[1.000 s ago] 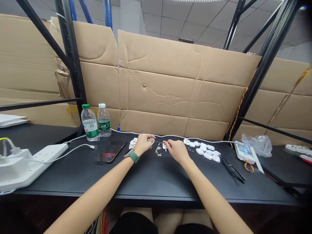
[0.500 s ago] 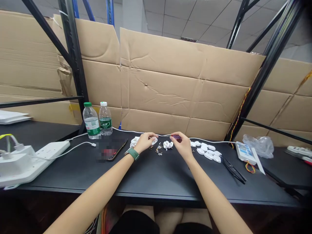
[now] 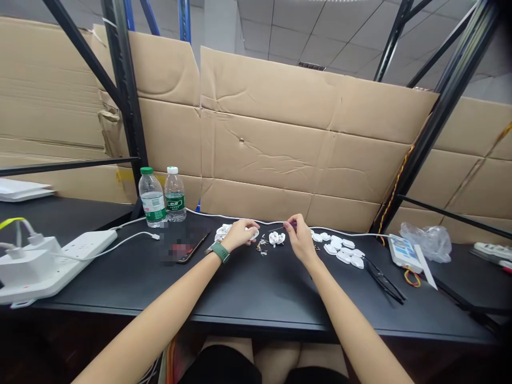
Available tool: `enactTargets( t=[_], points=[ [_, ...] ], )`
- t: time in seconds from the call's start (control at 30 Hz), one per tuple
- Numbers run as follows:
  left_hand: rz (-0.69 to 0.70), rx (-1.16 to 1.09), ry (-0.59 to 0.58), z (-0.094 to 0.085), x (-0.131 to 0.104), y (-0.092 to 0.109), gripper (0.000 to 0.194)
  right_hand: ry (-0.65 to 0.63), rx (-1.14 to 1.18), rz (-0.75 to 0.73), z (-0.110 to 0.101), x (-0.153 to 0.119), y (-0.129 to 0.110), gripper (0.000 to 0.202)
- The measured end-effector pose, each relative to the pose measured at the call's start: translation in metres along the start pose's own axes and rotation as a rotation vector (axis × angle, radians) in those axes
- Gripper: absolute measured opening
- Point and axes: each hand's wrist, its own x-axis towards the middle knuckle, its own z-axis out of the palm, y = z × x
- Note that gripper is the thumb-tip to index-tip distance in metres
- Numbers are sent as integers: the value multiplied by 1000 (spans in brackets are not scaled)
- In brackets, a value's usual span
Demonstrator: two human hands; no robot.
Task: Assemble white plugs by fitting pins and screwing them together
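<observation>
My left hand (image 3: 239, 234), with a green-strapped watch (image 3: 220, 251) on its wrist, is closed on a small white plastic part (image 3: 254, 233). My right hand (image 3: 301, 238) pinches a screwdriver, whose handle is mostly hidden by the fingers. Its thin shaft (image 3: 275, 230) points left towards the part, and I cannot tell whether the tip touches it. Between the hands lie small metal pieces (image 3: 262, 244) and a few white plastic parts (image 3: 277, 238). More white parts (image 3: 222, 231) sit partly behind my left hand.
Several white covers (image 3: 343, 250) lie right of my right hand, beside black-framed glasses (image 3: 384, 281). A phone (image 3: 193, 247) and two water bottles (image 3: 152, 198) stand or lie left. A power strip (image 3: 84, 250) occupies the left side; a white device (image 3: 405, 253) the right. Cardboard (image 3: 272, 138) closes off the back.
My right hand has turned the screwdriver, so its shaft now points left towards the white part. My left hand stays nearly in place with the part. The view shifts slightly.
</observation>
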Motion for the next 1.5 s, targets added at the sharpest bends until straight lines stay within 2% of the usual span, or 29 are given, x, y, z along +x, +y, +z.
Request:
enactTargets(
  t=[0.2, 0.53, 1.2, 1.5],
  points=[
    [-7, -44, 0, 0, -1, 1, 26, -32, 88, 44, 3, 0, 4, 21],
    [-22, -77, -4, -1, 3, -3, 31, -55, 238, 71, 4, -3, -4, 19],
    [-19, -33, -38, 3, 1, -2, 31, -163, 201, 50, 8, -4, -2, 12],
    [-26, -2, -31, 4, -2, 6, 28, -152, 164, 8, 8, -4, -1, 11]
  ],
)
